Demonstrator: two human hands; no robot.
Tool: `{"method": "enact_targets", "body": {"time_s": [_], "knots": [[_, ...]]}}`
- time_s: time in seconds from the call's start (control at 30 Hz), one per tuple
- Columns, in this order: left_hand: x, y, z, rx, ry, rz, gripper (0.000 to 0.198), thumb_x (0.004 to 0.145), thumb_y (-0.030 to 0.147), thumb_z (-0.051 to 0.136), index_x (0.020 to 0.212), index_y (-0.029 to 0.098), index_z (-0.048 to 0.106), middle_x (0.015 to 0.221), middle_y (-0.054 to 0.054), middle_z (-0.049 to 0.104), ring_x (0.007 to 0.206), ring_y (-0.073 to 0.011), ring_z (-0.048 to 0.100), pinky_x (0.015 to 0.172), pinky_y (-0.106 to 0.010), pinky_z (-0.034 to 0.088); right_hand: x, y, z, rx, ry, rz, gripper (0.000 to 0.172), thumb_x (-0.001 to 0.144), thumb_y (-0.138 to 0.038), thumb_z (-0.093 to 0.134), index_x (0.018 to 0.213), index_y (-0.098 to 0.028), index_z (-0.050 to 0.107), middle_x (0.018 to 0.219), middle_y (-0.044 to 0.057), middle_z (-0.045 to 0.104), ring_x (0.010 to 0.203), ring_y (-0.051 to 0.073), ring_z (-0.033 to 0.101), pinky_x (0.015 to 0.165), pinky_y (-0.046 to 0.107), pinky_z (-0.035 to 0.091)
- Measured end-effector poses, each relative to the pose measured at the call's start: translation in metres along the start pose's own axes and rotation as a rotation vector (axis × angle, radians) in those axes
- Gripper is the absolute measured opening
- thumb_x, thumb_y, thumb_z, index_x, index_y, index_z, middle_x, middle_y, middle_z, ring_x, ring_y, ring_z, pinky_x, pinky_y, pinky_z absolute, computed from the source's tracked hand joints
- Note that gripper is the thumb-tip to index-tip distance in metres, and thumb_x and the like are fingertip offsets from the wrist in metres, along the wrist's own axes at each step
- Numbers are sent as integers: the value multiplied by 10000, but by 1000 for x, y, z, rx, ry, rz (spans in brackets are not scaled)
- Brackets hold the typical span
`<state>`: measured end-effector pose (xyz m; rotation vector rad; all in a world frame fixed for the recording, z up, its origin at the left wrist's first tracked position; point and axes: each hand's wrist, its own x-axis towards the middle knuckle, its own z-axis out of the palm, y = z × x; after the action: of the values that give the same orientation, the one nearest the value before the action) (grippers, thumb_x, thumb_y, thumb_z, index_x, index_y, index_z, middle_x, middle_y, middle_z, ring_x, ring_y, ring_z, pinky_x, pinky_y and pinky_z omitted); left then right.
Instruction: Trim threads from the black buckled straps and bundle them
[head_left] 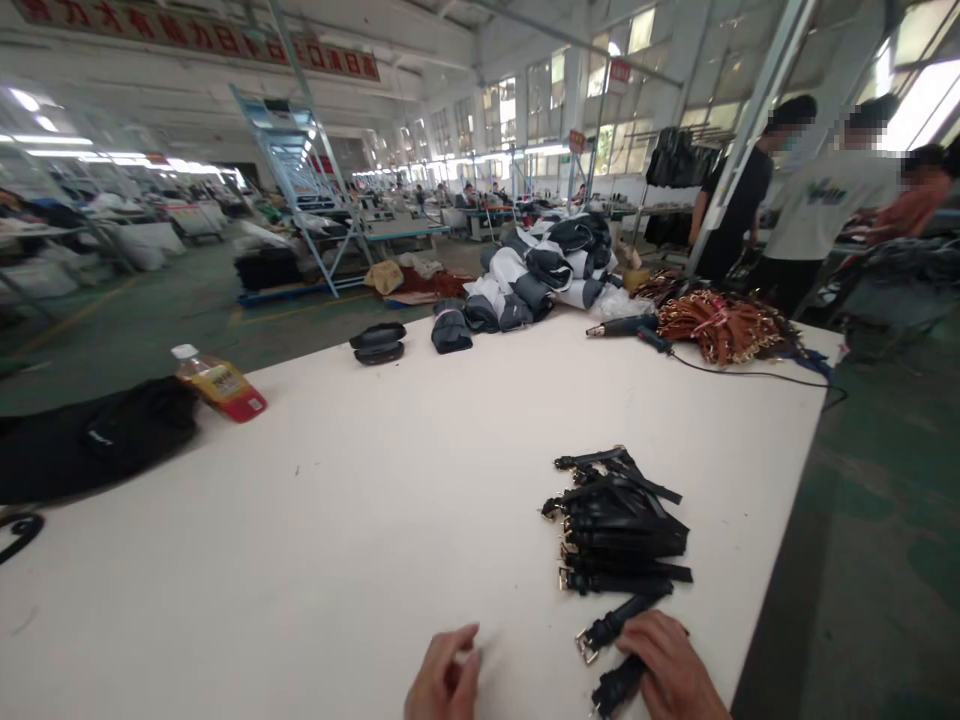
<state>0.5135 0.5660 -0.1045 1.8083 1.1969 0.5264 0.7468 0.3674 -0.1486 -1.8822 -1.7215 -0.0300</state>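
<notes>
Two black buckled straps (616, 650) are pinned under the curled right hand (671, 670), just below the strap pile (619, 525); the left hand (444, 680) is held loosely curled, empty.

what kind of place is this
Most likely a factory floor for leather goods or garments: a long white worktable with stacked black straps, a heap of brown straps, and rows of workstations behind.

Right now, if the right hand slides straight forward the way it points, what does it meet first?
Probably the black strap with a gold buckle, lying right before the right hand; behind it lies the pile of black straps. Depth is unclear.
</notes>
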Motion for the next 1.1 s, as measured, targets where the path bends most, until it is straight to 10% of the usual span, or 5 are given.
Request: {"method": "enact_targets", "body": {"time_s": [0.2,0.5,0.83,1.1], "knots": [[118,52,86,-199,-125,-44,247,884,337,542,1015,133,590,871,-23,645,629,-108,600,582,-275,531,13,10,3,181,127,-149,337,729,-70,434,1004,-222,555,841,56,644,785,197,609,695,325,515],[151,59,123,-231,-217,-57,254,879,345,546,1010,134,598,900,-30,647,662,-119,607,553,-257,517,35,25,-22,215,56,76,336,746,-37,477,1023,-212,551,957,92,611,925,202,583,785,316,528],[151,54,122,-170,-197,-37,250,891,364,524,926,128,600,758,5,623,552,-87,562,494,-228,483,35,20,-12,260,60,141,278,776,-55,474,973,-215,588,949,72,622,894,189,600,755,290,530],[96,49,35,36,-62,179,181,897,282,499,785,150,552,798,7,549,695,-128,524,661,-305,458,84,-23,-30,317,95,173,247,827,-86,469,1009,-216,575,1030,87,595,981,184,574,814,298,508]]}}
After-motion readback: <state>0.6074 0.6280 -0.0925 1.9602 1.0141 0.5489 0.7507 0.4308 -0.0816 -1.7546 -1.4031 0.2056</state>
